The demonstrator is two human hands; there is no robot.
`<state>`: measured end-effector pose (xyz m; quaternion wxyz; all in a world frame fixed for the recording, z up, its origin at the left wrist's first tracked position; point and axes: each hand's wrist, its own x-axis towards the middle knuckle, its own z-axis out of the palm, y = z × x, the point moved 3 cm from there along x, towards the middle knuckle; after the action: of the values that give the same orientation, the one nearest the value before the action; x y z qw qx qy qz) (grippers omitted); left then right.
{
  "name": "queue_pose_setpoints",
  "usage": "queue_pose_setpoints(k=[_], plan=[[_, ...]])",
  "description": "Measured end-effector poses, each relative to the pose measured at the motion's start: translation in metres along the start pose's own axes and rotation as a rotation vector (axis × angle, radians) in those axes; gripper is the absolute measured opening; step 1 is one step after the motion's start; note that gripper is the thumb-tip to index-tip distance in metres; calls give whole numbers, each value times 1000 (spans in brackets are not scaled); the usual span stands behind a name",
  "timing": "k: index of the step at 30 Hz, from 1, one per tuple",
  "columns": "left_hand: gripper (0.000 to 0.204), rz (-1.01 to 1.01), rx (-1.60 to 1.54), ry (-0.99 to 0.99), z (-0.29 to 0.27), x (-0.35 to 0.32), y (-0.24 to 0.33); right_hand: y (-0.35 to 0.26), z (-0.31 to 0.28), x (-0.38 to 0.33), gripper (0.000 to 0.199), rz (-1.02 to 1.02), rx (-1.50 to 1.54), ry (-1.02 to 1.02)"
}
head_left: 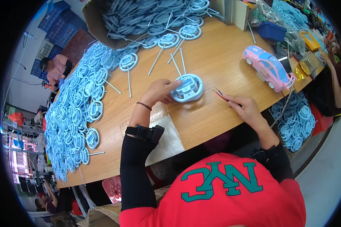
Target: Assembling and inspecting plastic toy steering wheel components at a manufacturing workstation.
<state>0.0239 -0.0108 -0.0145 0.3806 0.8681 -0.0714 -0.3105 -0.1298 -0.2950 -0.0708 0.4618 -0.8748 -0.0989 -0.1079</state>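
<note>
The left hand [160, 92] clamps the blue steering-wheel controller shell [187, 89] flat on the desk [212, 60], steadying it; the right hand [246, 108] pinches thin wires [220, 94] together, aimed toward it.

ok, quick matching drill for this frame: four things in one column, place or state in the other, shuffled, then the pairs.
Things:
1. left hand
2. right hand
3. toy car
4. cardboard box

Place or state:
A. pinches thin red and blue wires
B. stands on the table near its right edge, pink and blue
C. rests on a blue wheel-shaped remote
D. at the far side of the table, tipped, full of blue remotes

Pairs: 1-C, 2-A, 3-B, 4-D
</note>
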Motion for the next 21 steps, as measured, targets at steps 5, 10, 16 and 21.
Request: queue_pose_setpoints(k=[5, 10, 16, 21], plan=[[50, 192, -231, 236, -4, -6, -6, -9, -2, 4, 29, -96, -1, 17], [31, 359, -599, 58, 10, -20, 1, -40, -11, 6, 31, -193, -89, -10], [32, 412, -761, 11, 56, -22, 9, -69, -8, 18, 31, -299, -400, -17], [31, 404, -820, 49, 75, -22, 11, -72, -2, 26, 28, -322, -486, -70]])
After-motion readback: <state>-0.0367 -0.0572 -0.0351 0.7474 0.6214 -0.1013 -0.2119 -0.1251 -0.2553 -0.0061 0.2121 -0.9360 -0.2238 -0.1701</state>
